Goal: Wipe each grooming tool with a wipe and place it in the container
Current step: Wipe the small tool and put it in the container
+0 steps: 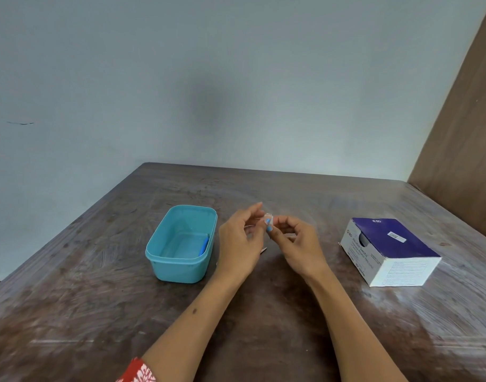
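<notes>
A small alcohol-swab packet (pixel 268 225), white with blue print, is being pinched between the two hands just to the right of the teal container (pixel 164 238), raised above the desk (pixel 264 326). It is too small to tell its long axis, or whether it is torn open. The left hand (pixel 240 241) is closing thumb and forefinger on the packet's left edge, other fingers loosely curled; a thin pale thing is showing beneath this hand, too hidden to name. The right hand (pixel 298 244) is gripping the right edge with its fingertips. The left hand is lying nearer the container, almost beside its right wall, so the drop-off will probably fall to it. Inside the container, a blue grooming tool (pixel 203 245) is lying along the right wall. Well right of the container, the swab box (pixel 390 250) is sitting with its opening facing the hands.
</notes>
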Demonstrator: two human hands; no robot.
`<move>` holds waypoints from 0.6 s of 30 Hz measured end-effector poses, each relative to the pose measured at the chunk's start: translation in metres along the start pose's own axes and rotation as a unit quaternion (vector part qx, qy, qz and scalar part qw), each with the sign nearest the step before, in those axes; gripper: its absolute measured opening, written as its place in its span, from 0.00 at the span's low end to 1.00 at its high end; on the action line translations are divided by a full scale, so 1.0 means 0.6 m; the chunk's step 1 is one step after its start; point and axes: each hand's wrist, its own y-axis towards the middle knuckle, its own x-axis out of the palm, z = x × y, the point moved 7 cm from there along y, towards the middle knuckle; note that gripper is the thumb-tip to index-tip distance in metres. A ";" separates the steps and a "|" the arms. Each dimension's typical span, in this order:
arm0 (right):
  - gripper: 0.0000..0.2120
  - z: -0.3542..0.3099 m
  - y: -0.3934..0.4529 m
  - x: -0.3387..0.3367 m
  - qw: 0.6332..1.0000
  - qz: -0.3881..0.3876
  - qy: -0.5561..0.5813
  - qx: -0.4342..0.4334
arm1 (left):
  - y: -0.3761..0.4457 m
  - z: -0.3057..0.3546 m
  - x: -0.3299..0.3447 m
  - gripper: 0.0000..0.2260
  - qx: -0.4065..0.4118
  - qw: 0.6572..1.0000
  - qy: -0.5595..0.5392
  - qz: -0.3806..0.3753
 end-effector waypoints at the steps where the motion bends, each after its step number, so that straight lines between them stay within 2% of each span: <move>1: 0.02 0.000 -0.001 0.003 1.000 -0.009 -0.016 -0.006 | 0.001 -0.002 0.000 0.14 -0.001 1.000 -0.001 0.000; 6: 0.01 -0.007 -0.008 0.010 0.996 -0.029 -0.082 -0.029 | 0.006 -0.014 -0.004 0.08 -0.015 1.000 -0.018 0.018; 14: 0.02 -0.002 -0.004 0.002 0.995 -0.007 -0.097 -0.027 | 0.009 -0.030 0.003 0.08 -0.062 0.997 -0.047 -0.011; 18: 0.05 -0.004 -0.006 0.005 0.989 -0.019 -0.141 -0.032 | 0.010 -0.033 -0.004 0.07 -0.062 0.997 -0.044 0.017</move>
